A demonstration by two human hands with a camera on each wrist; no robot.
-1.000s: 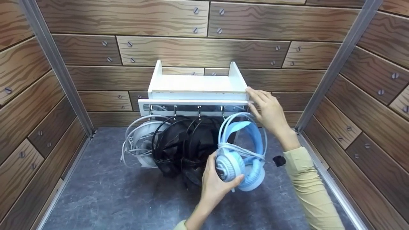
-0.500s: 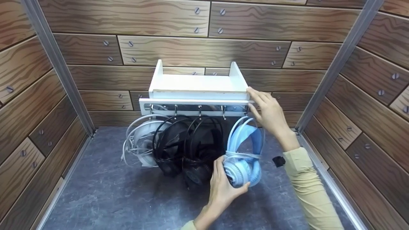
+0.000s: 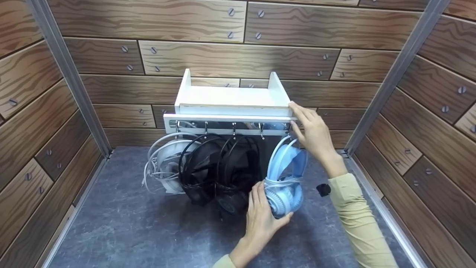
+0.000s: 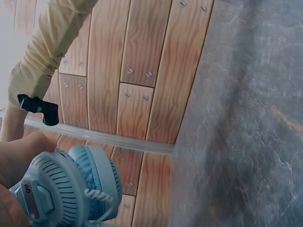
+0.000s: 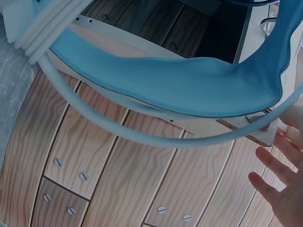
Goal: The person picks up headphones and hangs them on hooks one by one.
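In the head view, light blue headphones (image 3: 279, 199) hang at the right end of a white hook rack (image 3: 230, 118), their band at the rightmost hook under my right hand. My left hand (image 3: 259, 219) grips the near earcup from below, fingers on its left side and thumb beneath. The left wrist view shows that thumb on the ribbed earcup (image 4: 59, 187). My right hand (image 3: 314, 132) rests on the rack's right end, fingertips on the upper corner and thumb at the front rail. Blue headband padding (image 5: 175, 85) fills the right wrist view, where fingers (image 5: 272, 165) appear spread.
White headphones (image 3: 169, 163) and two black pairs, one on the left (image 3: 199, 167) and one on the right (image 3: 238, 167), hang from hooks further left. Wood-patterned walls (image 3: 238, 59) surround a grey marbled floor (image 3: 148, 230). A small black piece (image 3: 323, 190) sits by my right wrist.
The light blue headphones have shifted right and turned more edge-on, their band now at the rightmost hook. My left hand has followed rightward; my right hand stays on the rack.
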